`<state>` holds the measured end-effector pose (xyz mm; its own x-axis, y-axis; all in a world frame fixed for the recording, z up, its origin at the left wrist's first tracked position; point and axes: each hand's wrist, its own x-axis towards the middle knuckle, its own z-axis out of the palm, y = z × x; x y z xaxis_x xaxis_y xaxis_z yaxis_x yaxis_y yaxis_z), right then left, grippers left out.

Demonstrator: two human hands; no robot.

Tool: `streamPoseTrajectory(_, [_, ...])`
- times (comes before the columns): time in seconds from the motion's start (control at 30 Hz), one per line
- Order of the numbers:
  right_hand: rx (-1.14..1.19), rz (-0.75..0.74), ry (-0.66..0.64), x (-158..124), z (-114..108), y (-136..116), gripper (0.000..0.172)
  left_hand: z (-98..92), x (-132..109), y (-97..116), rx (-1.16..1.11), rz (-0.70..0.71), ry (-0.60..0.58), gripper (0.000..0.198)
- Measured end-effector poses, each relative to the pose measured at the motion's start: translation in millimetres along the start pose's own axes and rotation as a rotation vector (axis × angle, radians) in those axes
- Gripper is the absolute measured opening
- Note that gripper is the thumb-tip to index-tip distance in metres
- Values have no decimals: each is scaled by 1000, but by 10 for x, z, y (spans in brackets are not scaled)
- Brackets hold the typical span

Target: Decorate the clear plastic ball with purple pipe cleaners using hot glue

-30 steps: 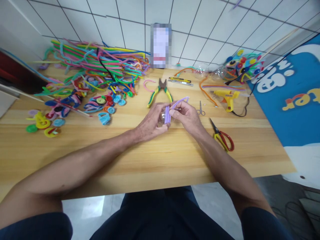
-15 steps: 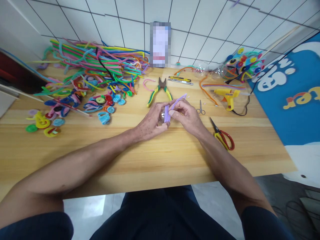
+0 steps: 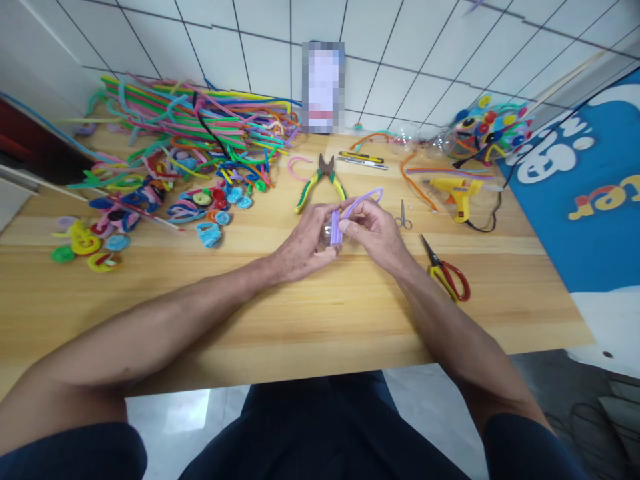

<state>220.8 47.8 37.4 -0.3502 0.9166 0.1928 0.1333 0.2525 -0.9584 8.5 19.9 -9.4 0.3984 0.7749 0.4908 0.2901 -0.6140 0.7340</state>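
My left hand (image 3: 310, 243) is closed around a clear plastic ball (image 3: 327, 233), which shows between its thumb and fingers. Several turns of purple pipe cleaner (image 3: 337, 228) lie side by side across the ball's right part. With thumb and fingers pinched, my right hand (image 3: 373, 230) grips the pipe cleaner close to those turns. Its loose length bends in a loop above the right knuckles. Just beyond the hands lie pliers (image 3: 326, 175) with green and yellow handles, their jaws pointing away from me.
Bundled pipe cleaners (image 3: 190, 117) and coiled coloured pieces (image 3: 210, 233) cover the left side. To the right are a yellow glue gun (image 3: 457, 193), small scissors (image 3: 403, 217) and red-and-yellow scissors (image 3: 445, 270). Craft knives (image 3: 361, 159) lie behind. A phone (image 3: 323, 87) leans against the tiled wall.
The loose end of the purple pipe cleaner has gone from nearly straight to a bent loop reaching further right. Both hands keep almost the same place and grip.
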Motion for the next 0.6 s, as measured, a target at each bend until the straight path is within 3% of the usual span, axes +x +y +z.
streamPoseTrajectory(0.3, [94, 77, -4, 17, 22, 20, 50, 9, 5, -19, 12, 24, 5, 68])
streamPoseTrajectory(0.6, [99, 88, -17, 25, -4, -36, 45, 30, -1, -35, 39, 73, 6, 69])
